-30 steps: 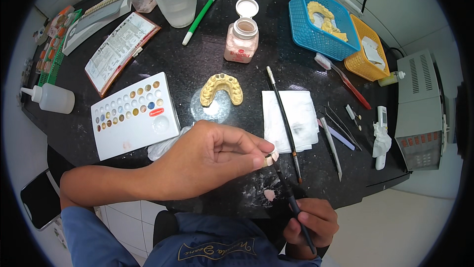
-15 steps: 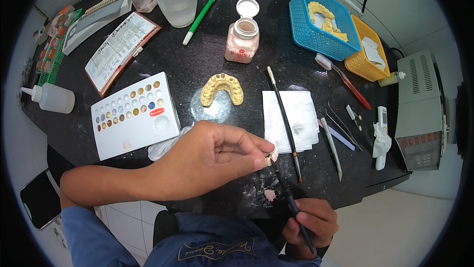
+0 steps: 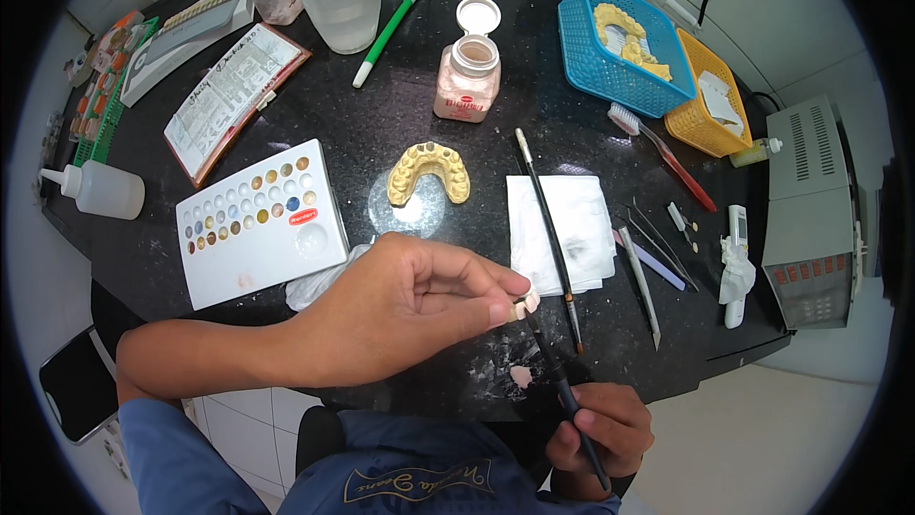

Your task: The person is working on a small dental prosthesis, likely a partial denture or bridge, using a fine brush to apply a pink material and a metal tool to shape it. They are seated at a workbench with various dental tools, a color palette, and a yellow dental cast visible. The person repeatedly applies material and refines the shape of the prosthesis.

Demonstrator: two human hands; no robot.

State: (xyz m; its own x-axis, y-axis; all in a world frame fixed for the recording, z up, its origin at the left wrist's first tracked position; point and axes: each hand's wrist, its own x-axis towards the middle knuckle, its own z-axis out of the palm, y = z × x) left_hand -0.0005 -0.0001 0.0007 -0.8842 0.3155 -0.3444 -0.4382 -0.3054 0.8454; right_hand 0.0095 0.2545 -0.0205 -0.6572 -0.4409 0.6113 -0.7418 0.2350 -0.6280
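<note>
Between its thumb and fingertips, my left hand (image 3: 410, 296) pinches a small cream-white dental crown piece (image 3: 524, 307). My right hand (image 3: 610, 427) is closed round a slim black-handled tool (image 3: 562, 386), its thin tip at the lower edge of the crown piece; the tip's shape is too small to tell. Just below lies a small pink lump of powder (image 3: 520, 377) amid whitish smears on the black worktop (image 3: 457, 377). Beyond my left hand stands a yellowish plaster dental arch model (image 3: 461, 181). A long brush (image 3: 550, 220) rests on folded white tissue (image 3: 586, 215).
A white palette (image 3: 243, 272) with coloured wells lies at left. At the back are an open pink-powder jar (image 3: 466, 88), a clear cup (image 3: 338, 0) and a green pen (image 3: 391, 34). Tweezers (image 3: 662, 239), a toothbrush (image 3: 675, 167) and a blue basket (image 3: 591, 67) are at right.
The crown piece has turned very slightly in my left fingertips. Both hands and the black tool stay almost where they were.
</note>
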